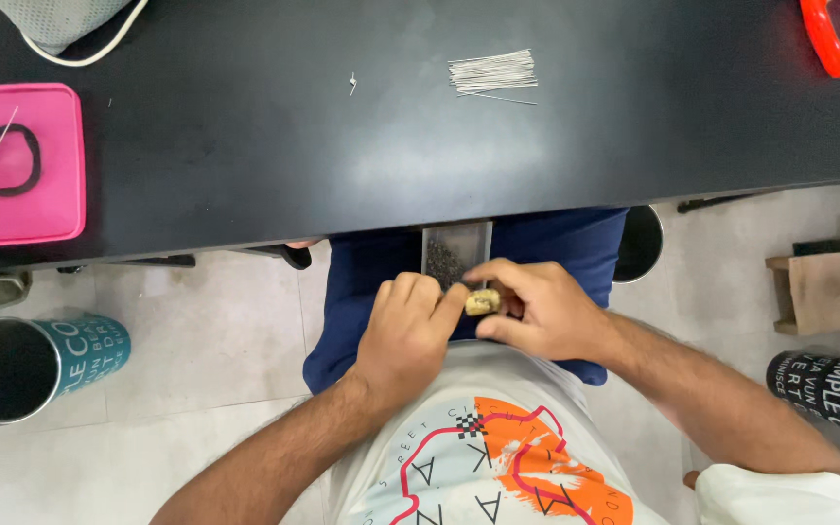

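Both hands meet in my lap, below the edge of the black table [245,146]. My right hand [546,311] pinches a small pale yellowish lump [482,302] between thumb and fingers. My left hand [405,326] has its fingers curled, and its fingertips touch the same lump from the left. Just beyond the hands, a narrow clear tray [456,248] holding dark grainy material rests on my blue trousers. A bundle of thin metal wires [493,73] lies on the table farther out.
A pink lidded box [21,209] with a black ring on it sits at the table's left. A red object [823,34] is at the far right corner. Open dark cylindrical tins stand on the floor at left [21,365] and right [833,389]. A wooden block [828,287] lies at right.
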